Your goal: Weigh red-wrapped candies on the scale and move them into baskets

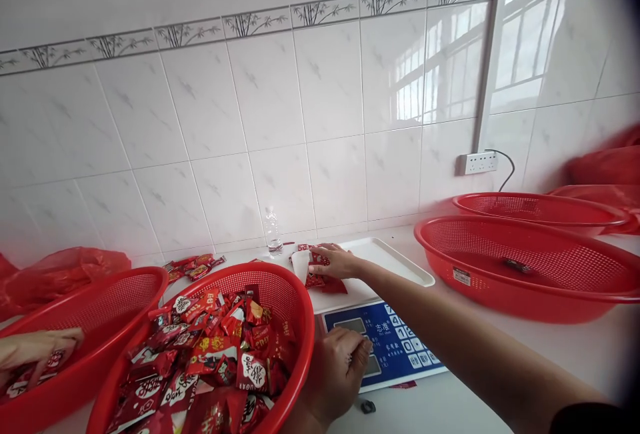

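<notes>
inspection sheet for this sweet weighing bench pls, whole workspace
surface: white counter, mostly covered.
job's things: scale, red packets on its white tray; red basket full of packets.
clutter: clear bottle, loose packets, red bags, two more baskets at right, small dark bit.
hands: right hand flat on the tray's packets; left hand curled by the basket rim, hold unclear; co-worker's hand in the left basket.
cables: dark cord from the wall socket.
surroundings: white tiled wall.
</notes>
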The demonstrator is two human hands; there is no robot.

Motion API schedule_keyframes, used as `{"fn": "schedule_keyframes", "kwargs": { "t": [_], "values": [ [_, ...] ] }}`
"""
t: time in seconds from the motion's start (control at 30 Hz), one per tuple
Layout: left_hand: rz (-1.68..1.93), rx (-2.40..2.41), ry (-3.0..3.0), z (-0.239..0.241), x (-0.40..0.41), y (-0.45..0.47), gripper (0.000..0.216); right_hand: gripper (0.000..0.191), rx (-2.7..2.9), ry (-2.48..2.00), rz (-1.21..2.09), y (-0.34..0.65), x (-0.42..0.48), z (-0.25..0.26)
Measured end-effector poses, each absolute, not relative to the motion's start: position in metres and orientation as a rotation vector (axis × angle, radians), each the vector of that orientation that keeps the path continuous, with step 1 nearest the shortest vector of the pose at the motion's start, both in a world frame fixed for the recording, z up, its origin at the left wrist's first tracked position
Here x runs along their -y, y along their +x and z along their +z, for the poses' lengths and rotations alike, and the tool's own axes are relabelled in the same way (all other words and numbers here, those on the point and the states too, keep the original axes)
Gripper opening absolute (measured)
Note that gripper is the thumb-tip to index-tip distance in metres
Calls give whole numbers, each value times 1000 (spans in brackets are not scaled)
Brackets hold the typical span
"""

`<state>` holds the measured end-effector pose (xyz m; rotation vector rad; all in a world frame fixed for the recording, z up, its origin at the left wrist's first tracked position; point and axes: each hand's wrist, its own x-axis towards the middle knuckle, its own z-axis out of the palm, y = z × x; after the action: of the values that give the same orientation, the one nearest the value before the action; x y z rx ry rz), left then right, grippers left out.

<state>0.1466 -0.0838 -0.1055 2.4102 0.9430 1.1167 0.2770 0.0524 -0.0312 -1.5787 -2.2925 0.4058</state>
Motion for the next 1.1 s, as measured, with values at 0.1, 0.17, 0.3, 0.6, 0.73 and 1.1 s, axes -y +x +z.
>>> {"fn": "schedule_keyframes", "kwargs": {
  "t": [0.1,0.17,0.3,0.6,0.73,1.1],
  "values": [
    [1111,-947,2414,-105,84,146,34,82,2337,-1558,421,275,-57,-36],
    [1112,-947,2413,-105,84,146,33,80,2345,-1536,420,276,-58,-38],
    [1106,-955,2433,-105,86,147,32,77,2309,-1465,401,285,-49,-34],
    [1158,-966,2496,-108,84,152,32,48,1898,-1191,108,302,23,-50],
    [1062,-885,2620,-97,106,156,26,26,1705,-947,-115,303,41,-74],
    [447,-1463,2653,25,105,79,31,17,1634,-854,-53,312,60,-76]
  ]
}}
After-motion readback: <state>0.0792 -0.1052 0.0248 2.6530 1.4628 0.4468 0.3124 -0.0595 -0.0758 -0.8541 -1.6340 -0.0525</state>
